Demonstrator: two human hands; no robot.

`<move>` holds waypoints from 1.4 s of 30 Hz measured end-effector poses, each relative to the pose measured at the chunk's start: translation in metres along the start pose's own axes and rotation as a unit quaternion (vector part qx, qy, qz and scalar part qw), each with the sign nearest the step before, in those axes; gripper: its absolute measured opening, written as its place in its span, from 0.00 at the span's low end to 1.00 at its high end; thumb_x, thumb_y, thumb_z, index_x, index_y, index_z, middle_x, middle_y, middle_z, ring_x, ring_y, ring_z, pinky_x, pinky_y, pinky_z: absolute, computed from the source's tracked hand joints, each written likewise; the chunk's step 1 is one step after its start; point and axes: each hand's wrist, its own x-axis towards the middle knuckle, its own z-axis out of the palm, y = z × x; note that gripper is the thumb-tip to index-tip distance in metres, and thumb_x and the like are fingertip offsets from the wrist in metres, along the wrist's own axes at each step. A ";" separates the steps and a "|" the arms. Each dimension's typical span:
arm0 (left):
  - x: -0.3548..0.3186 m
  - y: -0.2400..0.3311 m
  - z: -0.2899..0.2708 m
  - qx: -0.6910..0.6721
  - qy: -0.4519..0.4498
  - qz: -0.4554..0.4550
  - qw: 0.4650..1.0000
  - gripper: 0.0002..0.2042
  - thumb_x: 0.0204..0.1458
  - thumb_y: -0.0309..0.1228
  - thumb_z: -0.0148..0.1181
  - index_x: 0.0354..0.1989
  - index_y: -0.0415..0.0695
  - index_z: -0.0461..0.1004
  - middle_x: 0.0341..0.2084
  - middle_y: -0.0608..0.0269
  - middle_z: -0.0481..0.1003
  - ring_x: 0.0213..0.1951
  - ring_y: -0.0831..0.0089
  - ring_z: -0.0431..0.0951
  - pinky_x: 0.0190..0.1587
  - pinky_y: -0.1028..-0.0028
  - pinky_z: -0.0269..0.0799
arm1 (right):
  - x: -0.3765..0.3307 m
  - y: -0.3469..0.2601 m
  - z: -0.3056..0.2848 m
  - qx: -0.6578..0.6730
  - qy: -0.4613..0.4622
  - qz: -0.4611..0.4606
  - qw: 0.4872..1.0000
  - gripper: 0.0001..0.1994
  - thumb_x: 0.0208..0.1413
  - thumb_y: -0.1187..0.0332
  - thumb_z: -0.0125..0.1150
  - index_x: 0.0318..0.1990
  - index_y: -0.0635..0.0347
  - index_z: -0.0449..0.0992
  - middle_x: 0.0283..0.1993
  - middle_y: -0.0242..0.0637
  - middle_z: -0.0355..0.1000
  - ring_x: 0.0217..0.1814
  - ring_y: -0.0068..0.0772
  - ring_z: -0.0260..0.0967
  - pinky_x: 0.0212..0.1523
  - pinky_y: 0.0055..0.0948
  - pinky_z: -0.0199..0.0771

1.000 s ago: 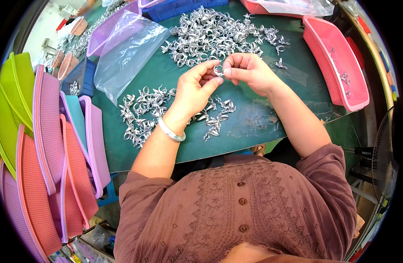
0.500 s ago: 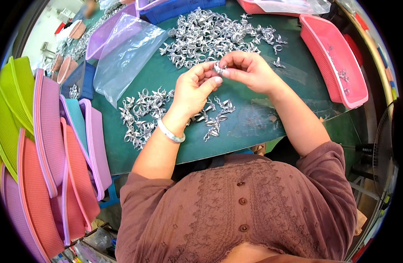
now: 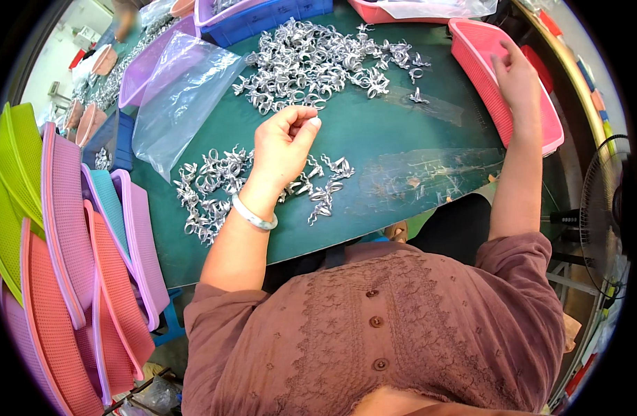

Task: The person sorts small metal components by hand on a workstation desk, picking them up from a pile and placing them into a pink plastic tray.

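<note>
My left hand (image 3: 286,143), with a pale bangle (image 3: 254,212) on its wrist, is closed above the table between two heaps of silvery metal rings. Its thumb meets the curled fingers, and whatever they hold, if anything, is hidden. Beyond it spreads the large heap of silvery rings (image 3: 311,59); a smaller heap (image 3: 211,184) of rings, some with wavy tails, lies beside my left wrist. Over the pink basket (image 3: 498,104) at the right, my right hand (image 3: 518,78) is open, its fingers apart and no piece visible in them. That hand and forearm cover much of the basket's inside.
A clear plastic bag (image 3: 183,97) lies left of the large heap, by a purple basket (image 3: 132,80). Blue and pink bins line the far edge. Stacked coloured baskets (image 3: 69,222) stand at the left. A fan (image 3: 603,215) is close to my right arm.
Both hands were together, fingering a silvery ring. My right hand has moved away to the right, over the pink basket, and opened. My left hand stays near the heaps.
</note>
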 end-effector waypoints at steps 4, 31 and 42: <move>-0.001 -0.004 -0.003 0.009 0.019 0.000 1.000 0.07 0.48 0.26 0.55 0.35 0.38 0.72 0.22 0.72 0.70 0.23 0.85 0.67 0.28 0.85 0.64 | -0.023 -0.047 0.024 0.179 -0.086 -0.084 0.976 0.14 0.45 0.65 0.57 0.40 0.58 0.73 0.28 0.43 0.71 0.31 0.40 0.69 0.35 0.31 0.69; -0.001 -0.005 -0.003 0.013 -0.011 0.000 1.000 0.07 0.49 0.28 0.54 0.34 0.39 0.73 0.21 0.71 0.70 0.23 0.85 0.67 0.27 0.84 0.64 | -0.048 -0.112 0.084 0.540 -0.197 -0.043 0.817 0.03 0.47 0.74 0.54 0.29 0.63 0.71 0.22 0.23 0.66 0.23 0.11 0.58 0.23 0.15 0.60; -0.003 0.002 -0.004 -0.285 -0.084 -0.062 0.953 0.12 0.53 0.31 0.51 0.41 0.36 0.70 0.30 0.62 0.74 0.30 0.77 0.72 0.33 0.80 0.68 | -0.091 -0.184 0.056 0.394 0.003 -0.395 0.830 0.08 0.40 0.74 0.58 0.31 0.60 0.70 0.26 0.35 0.66 0.29 0.38 0.66 0.29 0.31 0.68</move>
